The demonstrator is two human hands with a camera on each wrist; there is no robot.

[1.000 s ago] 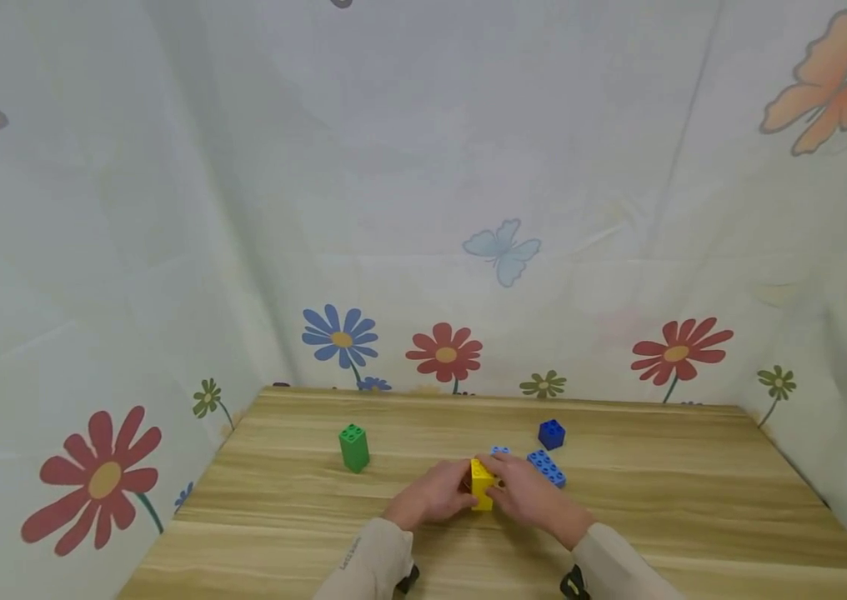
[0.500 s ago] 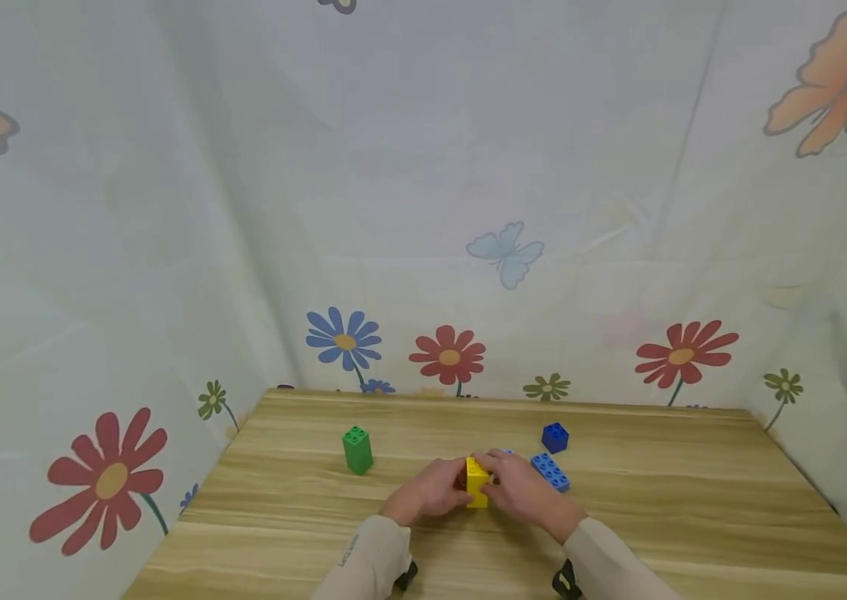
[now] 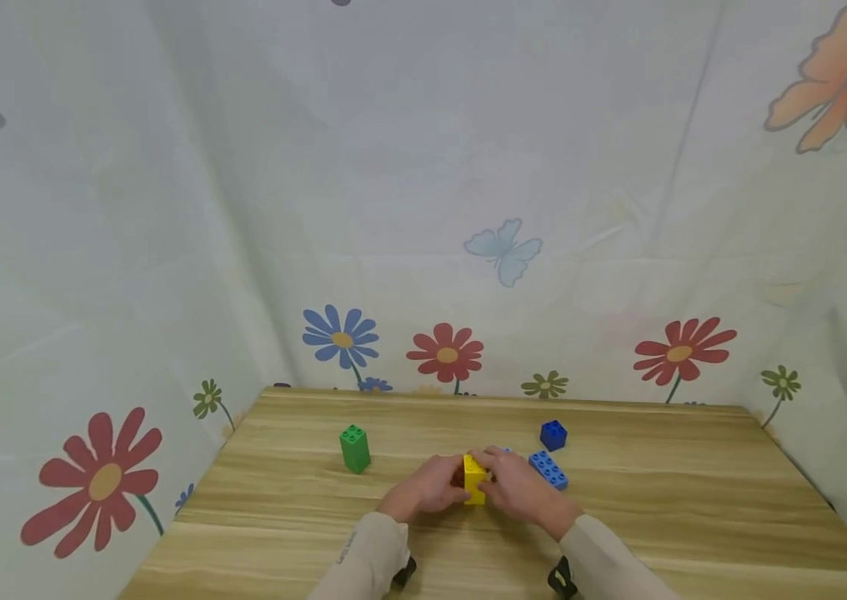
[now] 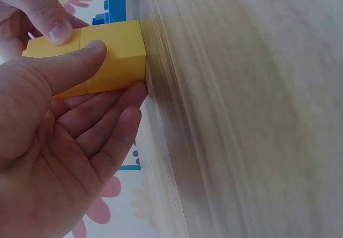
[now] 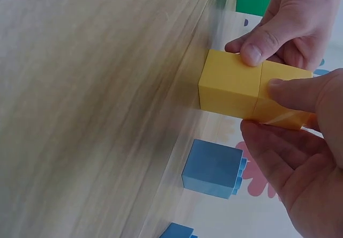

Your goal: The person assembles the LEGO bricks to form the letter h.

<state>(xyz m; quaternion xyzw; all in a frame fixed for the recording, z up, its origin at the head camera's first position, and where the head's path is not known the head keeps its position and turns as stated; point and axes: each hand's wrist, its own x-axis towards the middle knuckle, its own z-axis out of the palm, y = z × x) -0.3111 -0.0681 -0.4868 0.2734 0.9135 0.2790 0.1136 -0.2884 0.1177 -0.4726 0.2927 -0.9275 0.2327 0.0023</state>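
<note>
Two yellow building bricks stand stacked on the wooden table, a thin seam visible between them in both wrist views. My left hand grips the lower brick, its thumb on the near face and fingers behind. From the other side my right hand pinches the upper brick between thumb and fingers. Right beside the stack sits a light blue brick, mostly hidden behind the right hand in the head view.
A tall green brick stands to the left. Right of the hands lie a flat light blue brick with several studs and a dark blue brick. A curtain with printed flowers hangs behind the table.
Both hands and the yellow bricks between them have shifted slightly left. The light blue brick behind the right hand shows less than before. The other bricks stay where they were.
</note>
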